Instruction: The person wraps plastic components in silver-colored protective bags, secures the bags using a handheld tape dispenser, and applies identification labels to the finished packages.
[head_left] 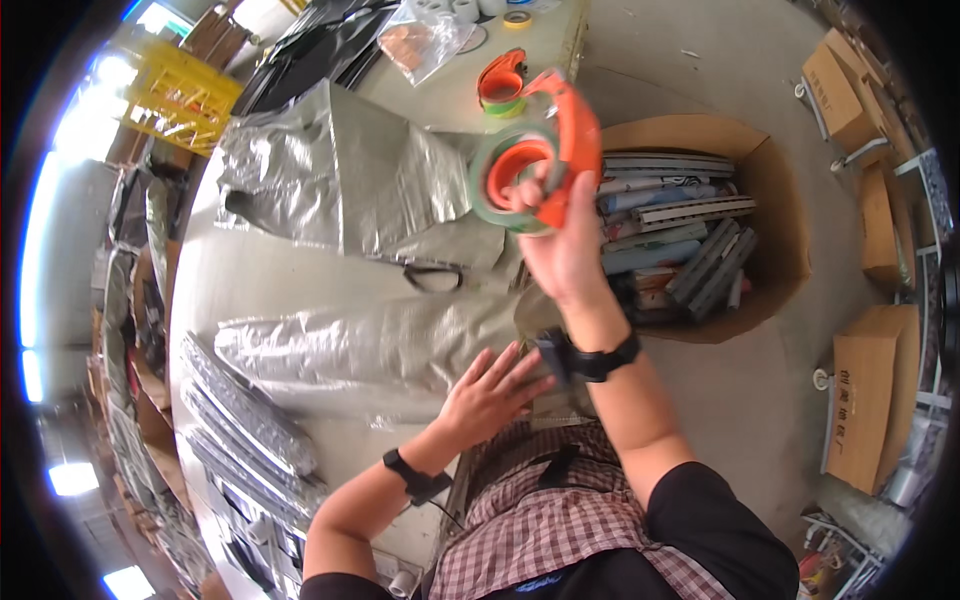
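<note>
My right hand (562, 255) holds an orange tape dispenser (578, 130) up above the table, its fingers wrapped round the frame and hub. A greenish roll of tape (483, 195) is mounted on it. My left hand (488, 395) lies with fingers spread on the near right end of a long bundle (350, 345) wrapped in shiny grey plastic. Beyond that bundle, a crumpled grey plastic bag (320, 175) is spread over the table. A small black loop (433, 278) sits between the two. Another orange tape dispenser (500, 78) stands farther back.
Right of the table, a large open cardboard box (785, 235) holds several long wrapped packs. Clear-wrapped strips (245, 410) lie at the table's left. A clear plastic bag (425, 40) and a yellow tape roll (517, 19) are at the back. Cartons (875, 395) stand along the right side.
</note>
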